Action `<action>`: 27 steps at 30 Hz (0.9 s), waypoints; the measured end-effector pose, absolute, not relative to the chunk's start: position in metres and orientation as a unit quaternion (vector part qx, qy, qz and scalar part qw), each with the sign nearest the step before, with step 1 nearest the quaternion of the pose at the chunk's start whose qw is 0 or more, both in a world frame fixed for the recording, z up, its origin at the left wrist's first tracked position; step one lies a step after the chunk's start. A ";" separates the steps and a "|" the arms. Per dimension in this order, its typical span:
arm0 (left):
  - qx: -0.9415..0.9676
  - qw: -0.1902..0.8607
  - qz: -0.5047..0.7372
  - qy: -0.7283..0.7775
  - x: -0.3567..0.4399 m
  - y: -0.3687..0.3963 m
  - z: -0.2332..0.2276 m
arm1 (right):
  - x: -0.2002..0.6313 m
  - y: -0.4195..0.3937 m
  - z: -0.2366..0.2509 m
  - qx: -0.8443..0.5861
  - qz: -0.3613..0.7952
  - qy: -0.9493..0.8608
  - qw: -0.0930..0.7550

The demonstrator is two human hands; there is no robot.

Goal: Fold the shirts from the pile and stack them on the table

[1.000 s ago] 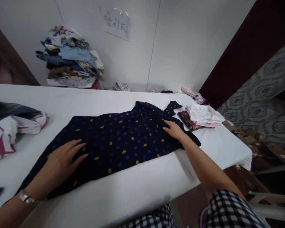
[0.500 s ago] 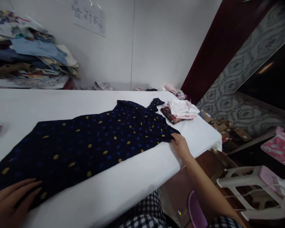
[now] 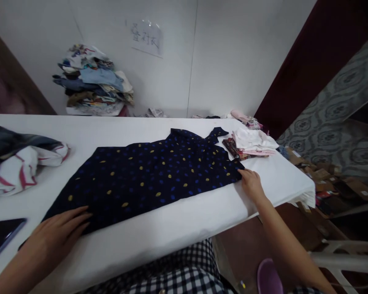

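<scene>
Navy-blue cloth garment with scattered blue and yellow leaf-shaped spots [image 3: 153, 175] is lying spread out along the middle of a long table covered in white [image 3: 159, 228], and a narrow piece of it is jutting out at the far right. We are holding our two hands well apart. Our bare left hand [image 3: 57, 232] is resting palm down over the garment's near left end, its fingers stretched out. Our bare right hand [image 3: 250, 183] is touching the corner at the right end with its fingertips; whether they are pinching the cloth, we cannot tell. Just beyond that end, a folded stack of white and pink cloth [image 3: 254, 139] is lying partly over dark red plaid cloth [image 3: 231, 147]. On our left, crumpled white cloth with red stripes [image 3: 26, 167] is lying against dark grey cloth [image 3: 14, 141]. Near our left hand, a flat black rectangular device [image 3: 3, 237] is lying on the table.
</scene>
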State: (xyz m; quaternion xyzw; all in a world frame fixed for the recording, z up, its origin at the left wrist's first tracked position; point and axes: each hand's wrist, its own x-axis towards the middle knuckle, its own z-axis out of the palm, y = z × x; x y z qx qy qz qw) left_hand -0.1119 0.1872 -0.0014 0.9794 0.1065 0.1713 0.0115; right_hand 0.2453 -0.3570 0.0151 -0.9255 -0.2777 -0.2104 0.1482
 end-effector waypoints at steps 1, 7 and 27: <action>0.979 0.008 0.179 0.094 -0.111 0.181 0.001 | 0.237 -0.351 0.015 -0.920 -0.220 -0.287 0.150; 0.973 -0.013 0.183 0.143 -0.095 0.157 0.022 | 0.188 -0.291 0.027 -0.853 -0.145 -0.452 0.218; 0.981 -0.034 0.164 0.100 -0.081 0.145 -0.006 | 0.182 -0.265 0.023 -0.859 0.018 -0.367 0.357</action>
